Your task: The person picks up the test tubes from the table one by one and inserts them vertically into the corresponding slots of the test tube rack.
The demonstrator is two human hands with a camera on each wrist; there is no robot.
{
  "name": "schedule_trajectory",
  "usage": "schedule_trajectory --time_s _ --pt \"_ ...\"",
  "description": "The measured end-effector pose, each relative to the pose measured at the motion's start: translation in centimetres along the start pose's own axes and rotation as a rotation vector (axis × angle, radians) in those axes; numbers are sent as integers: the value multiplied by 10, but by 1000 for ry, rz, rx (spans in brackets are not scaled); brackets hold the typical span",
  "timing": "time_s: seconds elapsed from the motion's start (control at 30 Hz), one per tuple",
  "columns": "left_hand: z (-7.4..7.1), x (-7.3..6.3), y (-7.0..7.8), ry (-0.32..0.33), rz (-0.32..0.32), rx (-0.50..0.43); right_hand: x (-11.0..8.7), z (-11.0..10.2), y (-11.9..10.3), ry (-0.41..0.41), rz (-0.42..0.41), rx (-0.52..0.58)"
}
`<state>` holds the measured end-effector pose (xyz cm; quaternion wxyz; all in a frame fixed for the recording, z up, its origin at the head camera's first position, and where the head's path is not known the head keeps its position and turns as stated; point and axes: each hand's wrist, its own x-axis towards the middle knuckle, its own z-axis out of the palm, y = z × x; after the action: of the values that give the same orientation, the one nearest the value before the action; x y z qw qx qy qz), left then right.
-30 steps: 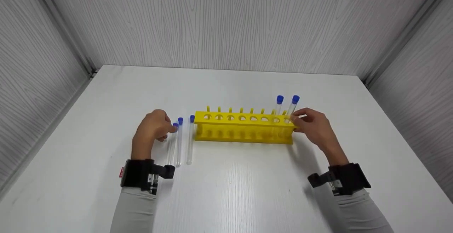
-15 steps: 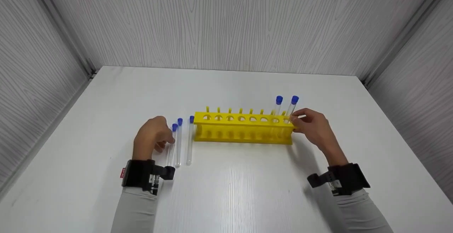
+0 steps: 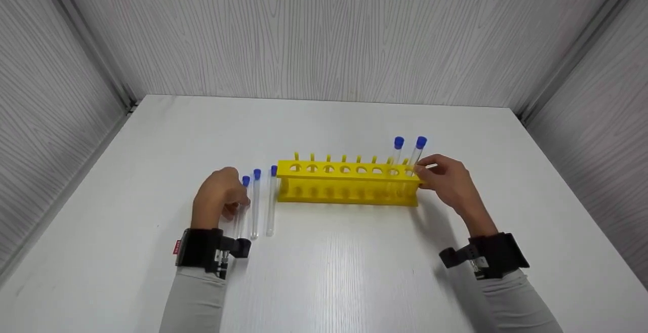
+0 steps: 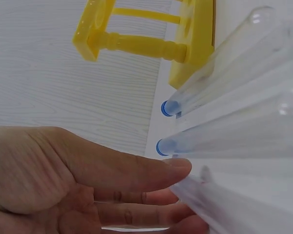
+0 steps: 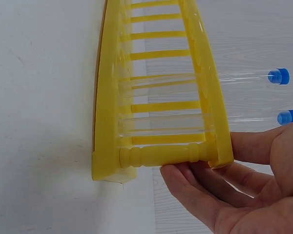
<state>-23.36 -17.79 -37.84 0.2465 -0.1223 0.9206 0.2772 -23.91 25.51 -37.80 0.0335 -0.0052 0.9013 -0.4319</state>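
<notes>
My left hand pinches the leftmost clear test tube between thumb and fingers; its blue cap shows beyond them. Beside it lie two more blue-capped tubes, a middle test tube and a right test tube. At the other side, my right hand grips the right end of the yellow test tube rack. In the right wrist view, the thumb lies on the rack's top plate and fingers reach beneath it. Two capped test tubes stand in the rack's two rightmost holes.
A white table carries everything, with a grey wood-grain panel behind it and others at both sides. Black wrist camera mounts sit on both forearms.
My left hand has moved down from the leftmost tube's cap to its upper body. That tube has shifted slightly left, away from the middle one. The right hand stays on the rack.
</notes>
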Motion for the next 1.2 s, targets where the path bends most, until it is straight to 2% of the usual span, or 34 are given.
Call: schedule_trajectory --time_s 0.37,1.2 --pt "2 4 -2 14 14 -10 -2 0 0 9 -21 39" --pt "0 6 -2 13 29 18 -1 0 -2 12 0 18"
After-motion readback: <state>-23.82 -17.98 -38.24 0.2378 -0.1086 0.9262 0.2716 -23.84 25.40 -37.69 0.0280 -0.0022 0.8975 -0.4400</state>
